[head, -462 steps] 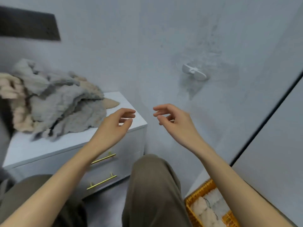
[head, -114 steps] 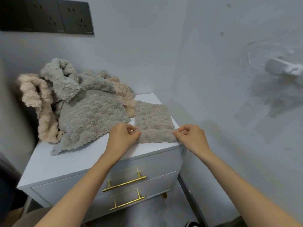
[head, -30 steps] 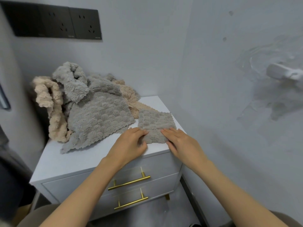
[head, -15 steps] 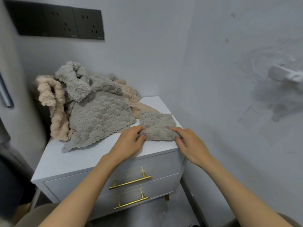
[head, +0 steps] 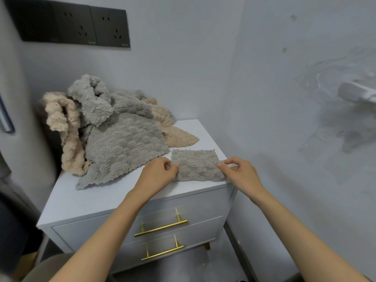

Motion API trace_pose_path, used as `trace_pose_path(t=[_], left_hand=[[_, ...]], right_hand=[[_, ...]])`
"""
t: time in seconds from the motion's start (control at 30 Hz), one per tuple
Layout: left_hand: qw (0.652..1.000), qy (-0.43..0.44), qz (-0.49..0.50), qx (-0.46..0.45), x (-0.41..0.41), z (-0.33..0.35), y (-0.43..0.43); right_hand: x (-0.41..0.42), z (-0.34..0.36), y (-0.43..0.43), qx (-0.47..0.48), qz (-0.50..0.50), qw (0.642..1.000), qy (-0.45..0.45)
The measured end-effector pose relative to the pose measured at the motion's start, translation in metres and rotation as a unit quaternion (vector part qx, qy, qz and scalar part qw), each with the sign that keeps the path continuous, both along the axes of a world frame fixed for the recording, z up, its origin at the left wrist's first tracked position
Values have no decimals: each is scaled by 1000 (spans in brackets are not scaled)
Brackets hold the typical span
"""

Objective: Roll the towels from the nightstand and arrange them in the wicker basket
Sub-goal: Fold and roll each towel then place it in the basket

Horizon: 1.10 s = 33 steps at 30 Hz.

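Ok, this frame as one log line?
small grey fluffy towel: flat on white two-drawer nightstand | left hand: pinches left edge | right hand: pinches right edge | wicker basket: out of view

One small grey towel (head: 197, 165) between left hand (head: 160, 171) and right hand (head: 241, 173); beyond the left hand, perhaps four heaped towels (head: 124, 139); below them, two brass handles (head: 160, 227).
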<state>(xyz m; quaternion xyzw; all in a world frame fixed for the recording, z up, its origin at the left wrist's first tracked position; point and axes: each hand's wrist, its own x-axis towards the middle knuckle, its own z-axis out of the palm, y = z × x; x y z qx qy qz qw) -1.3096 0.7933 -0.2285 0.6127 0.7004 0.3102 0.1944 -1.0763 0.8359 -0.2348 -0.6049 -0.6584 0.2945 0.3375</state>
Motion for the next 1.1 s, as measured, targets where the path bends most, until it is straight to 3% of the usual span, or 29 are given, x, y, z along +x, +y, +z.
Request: trace_pose_path(t=[0.17,0.3,0.4,0.47,0.57,0.73,0.87,1.1], left_hand=[[999,27,33,12,-2,-3,5],[988,52,-10,146,-3,-10,7],[958,115,-85,249,8,-12,3],[945,153,-121,263,14,-13,0],[941,179,-124,258,16,-12,-3],[940,211,-116,240,18,-19,-8],[944,223,-112,215,13,-21,-12],[965,148,-130,170,-7,-23,-5]], right_hand=[[-6,-4,5,40,-47,998,-35],[-10,-4,2,162,-50,982,-79],[-19,-8,-3,315,10,938,-141],[-24,-13,-5,398,61,895,-192],[-25,-23,-6,446,112,848,-263],[-19,-30,-11,424,144,840,-305],[-14,-27,-10,382,139,864,-297],[7,-14,-3,231,176,919,-268]])
